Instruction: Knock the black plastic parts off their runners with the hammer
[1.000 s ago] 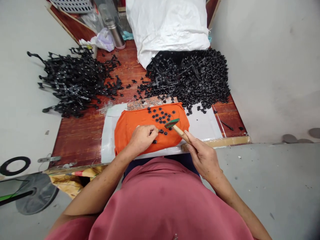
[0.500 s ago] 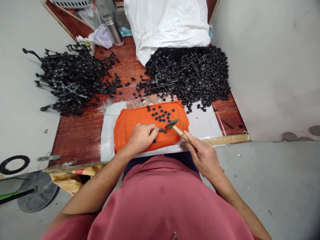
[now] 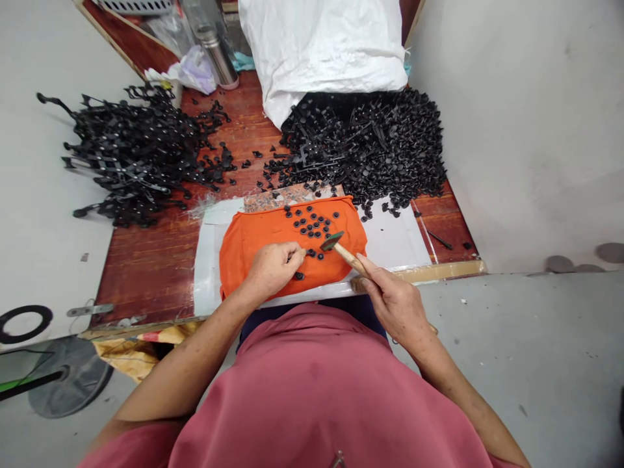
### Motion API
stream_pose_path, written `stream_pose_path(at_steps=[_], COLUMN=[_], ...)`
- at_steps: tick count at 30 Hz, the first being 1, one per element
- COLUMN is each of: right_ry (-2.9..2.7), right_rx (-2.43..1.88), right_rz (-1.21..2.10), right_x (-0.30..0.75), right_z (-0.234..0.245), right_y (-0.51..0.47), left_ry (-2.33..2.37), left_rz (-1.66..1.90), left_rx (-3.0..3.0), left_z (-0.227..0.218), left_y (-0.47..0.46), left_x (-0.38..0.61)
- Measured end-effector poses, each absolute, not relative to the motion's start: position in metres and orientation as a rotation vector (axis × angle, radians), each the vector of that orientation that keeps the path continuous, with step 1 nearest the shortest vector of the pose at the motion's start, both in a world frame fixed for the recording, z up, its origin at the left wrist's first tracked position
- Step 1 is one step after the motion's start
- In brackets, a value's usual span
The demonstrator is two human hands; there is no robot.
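My right hand (image 3: 397,302) is wrapped around the wooden handle of a small hammer (image 3: 348,258). Its dark green head hangs low over an orange cloth pad (image 3: 244,250), close to my left fingertips. With fingers pinched, my left hand (image 3: 273,268) rests on the pad, its fingertips at a small black round plastic part (image 3: 311,252). Several similar black parts (image 3: 316,225) lie on the upper right of the pad, and another (image 3: 299,276) sits under the left hand's edge.
A tangled heap of black plastic sprues (image 3: 131,153) stands at the left. Loose black parts (image 3: 390,146) pile up at the back right, below a white sack (image 3: 326,45). A steel flask (image 3: 218,57) stands behind. A thin dark rod (image 3: 440,240) lies at the right.
My left hand has shifted slightly, its fingertips now just left of the black part. The hammer has barely moved. The whole view has slid a little to the left.
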State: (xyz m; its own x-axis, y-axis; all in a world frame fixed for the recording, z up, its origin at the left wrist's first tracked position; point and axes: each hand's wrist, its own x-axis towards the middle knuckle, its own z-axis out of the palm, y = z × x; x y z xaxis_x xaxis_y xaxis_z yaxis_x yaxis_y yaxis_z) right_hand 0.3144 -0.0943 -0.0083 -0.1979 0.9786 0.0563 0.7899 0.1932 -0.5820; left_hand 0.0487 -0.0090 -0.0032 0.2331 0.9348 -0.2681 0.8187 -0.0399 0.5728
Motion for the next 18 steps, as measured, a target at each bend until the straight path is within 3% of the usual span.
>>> stream_pose_path(at_steps=[18], right_ry=[-2.062], right_rx=[-1.680], right_rz=[0.608], right_x=[0.3152], right_z=[-0.0134], right_y=[-0.0965], left_ry=[1.629], left_rz=[0.213], left_rx=[1.943], left_z=[-0.0006], left_y=[-0.0125], left_x=[0.0516])
